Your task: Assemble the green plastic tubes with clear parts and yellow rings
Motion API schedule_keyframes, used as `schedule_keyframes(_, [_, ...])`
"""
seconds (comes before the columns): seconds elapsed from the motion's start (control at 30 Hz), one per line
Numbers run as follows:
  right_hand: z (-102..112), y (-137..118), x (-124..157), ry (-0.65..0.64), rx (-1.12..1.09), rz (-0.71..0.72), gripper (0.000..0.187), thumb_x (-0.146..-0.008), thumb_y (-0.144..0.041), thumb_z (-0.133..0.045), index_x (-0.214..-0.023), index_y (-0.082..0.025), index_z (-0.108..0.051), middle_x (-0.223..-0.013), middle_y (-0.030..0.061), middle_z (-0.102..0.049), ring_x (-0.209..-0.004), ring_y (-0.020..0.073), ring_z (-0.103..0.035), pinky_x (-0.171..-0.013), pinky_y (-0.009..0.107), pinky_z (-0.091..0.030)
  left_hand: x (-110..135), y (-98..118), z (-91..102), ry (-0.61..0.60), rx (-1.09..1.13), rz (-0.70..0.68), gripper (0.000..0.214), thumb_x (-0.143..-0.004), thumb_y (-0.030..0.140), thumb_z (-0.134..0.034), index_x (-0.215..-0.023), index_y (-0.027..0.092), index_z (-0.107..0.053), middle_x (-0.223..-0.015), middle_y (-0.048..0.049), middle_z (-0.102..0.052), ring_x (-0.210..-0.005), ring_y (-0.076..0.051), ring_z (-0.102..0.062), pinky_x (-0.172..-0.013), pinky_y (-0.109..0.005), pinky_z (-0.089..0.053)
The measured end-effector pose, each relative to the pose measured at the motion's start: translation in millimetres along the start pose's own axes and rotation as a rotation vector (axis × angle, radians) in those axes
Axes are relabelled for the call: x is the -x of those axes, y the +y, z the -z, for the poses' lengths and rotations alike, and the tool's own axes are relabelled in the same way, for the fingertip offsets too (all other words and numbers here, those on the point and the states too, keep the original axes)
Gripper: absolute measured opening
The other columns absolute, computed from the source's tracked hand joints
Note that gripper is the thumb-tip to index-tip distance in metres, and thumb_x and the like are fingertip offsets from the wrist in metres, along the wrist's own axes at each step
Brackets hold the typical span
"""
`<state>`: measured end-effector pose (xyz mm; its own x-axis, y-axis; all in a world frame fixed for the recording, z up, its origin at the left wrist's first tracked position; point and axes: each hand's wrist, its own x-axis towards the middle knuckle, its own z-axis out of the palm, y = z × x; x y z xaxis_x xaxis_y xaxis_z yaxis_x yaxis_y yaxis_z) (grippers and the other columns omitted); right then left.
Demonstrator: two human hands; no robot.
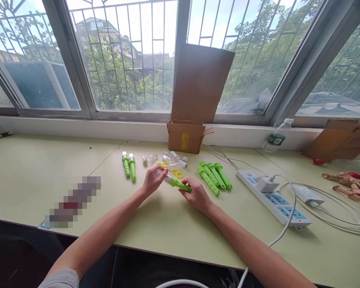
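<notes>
My left hand [153, 179] is closed around the clear plastic end piece [169, 178] of a green stick. Around the stick's green handle [181, 185] the fingers of my right hand [197, 195] are wrapped. The two parts meet in line, with a yellow band near the joint. Just behind my hands lie yellow rings [177, 173] and several loose clear plastic pieces [174, 160]. Two green sticks with white tips [129, 166] rest to the left. On the right are several green handles [214, 176] without clear ends.
A small cardboard box [184, 137] stands at the back by the window. To the right are a white power strip [273, 200] with cables, a plastic bottle [277, 138] and wooden pieces [348, 186]. A blurred-out object [73, 202] lies at the left.
</notes>
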<state>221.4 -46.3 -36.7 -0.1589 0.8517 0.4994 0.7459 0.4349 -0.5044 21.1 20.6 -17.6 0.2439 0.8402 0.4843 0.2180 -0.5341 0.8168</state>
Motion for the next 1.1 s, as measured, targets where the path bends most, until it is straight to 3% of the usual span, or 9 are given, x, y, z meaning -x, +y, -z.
schedule_keyframes(0.27, [-1.3,2.1,-0.5,-0.012,0.019,0.035,0.024,-0.082,-0.029,-0.057,-0.105,-0.024,-0.060,-0.096,0.0043,-0.068,-0.081,0.0197,-0.062,-0.073,0.030,-0.046,-0.8,0.6,0.3,0.036,0.001,-0.005,0.031,-0.081,0.046,-0.056,-0.072,0.016,-0.059,-0.051,0.0036,-0.054,-0.044,-0.008,-0.050,-0.044,-0.019,-0.039])
schedule_keyframes(0.43, [-0.6,0.6,0.3,-0.037,0.015,-0.024,0.034,-0.078,-0.031,-0.061,-0.110,-0.021,-0.055,-0.089,0.0047,-0.067,-0.072,0.0190,-0.061,-0.067,0.030,-0.046,-0.3,1.6,0.2,0.019,0.024,0.013,0.031,-0.080,0.047,-0.056,-0.072,0.017,-0.059,-0.050,0.0036,-0.054,-0.044,-0.009,-0.050,-0.044,-0.020,-0.039])
schedule_keyframes(0.63, [1.1,-1.4,0.7,-0.021,-0.027,-0.023,0.017,-0.077,-0.031,-0.060,-0.091,-0.021,-0.055,-0.083,0.0030,-0.065,-0.067,0.0175,-0.058,-0.065,0.029,-0.046,0.1,1.9,-0.2,0.031,0.049,0.022,0.032,-0.079,0.048,-0.057,-0.071,0.017,-0.059,-0.049,0.0040,-0.052,-0.043,-0.009,-0.049,-0.043,-0.020,-0.038])
schedule_keyframes(0.93, [0.1,0.8,0.7,-0.017,0.032,0.010,0.027,-0.085,-0.033,-0.053,-0.109,-0.024,-0.059,-0.101,0.0049,-0.069,-0.086,0.0216,-0.063,-0.074,0.030,-0.046,-1.4,3.0,1.2,0.044,0.036,0.039,0.034,-0.080,0.049,-0.057,-0.071,0.017,-0.058,-0.046,0.0041,-0.052,-0.040,-0.009,-0.050,-0.040,-0.019,-0.037])
schedule_keyframes(1.1, [3.1,-3.7,0.9,-0.078,0.085,-0.002,0.028,-0.088,-0.037,-0.048,-0.110,-0.024,-0.060,-0.099,0.0057,-0.069,-0.085,0.0226,-0.063,-0.071,0.029,-0.044,-1.8,1.8,0.7,0.045,0.051,0.049,0.035,-0.080,0.050,-0.056,-0.072,0.017,-0.058,-0.045,0.0041,-0.052,-0.039,-0.009,-0.050,-0.039,-0.018,-0.037])
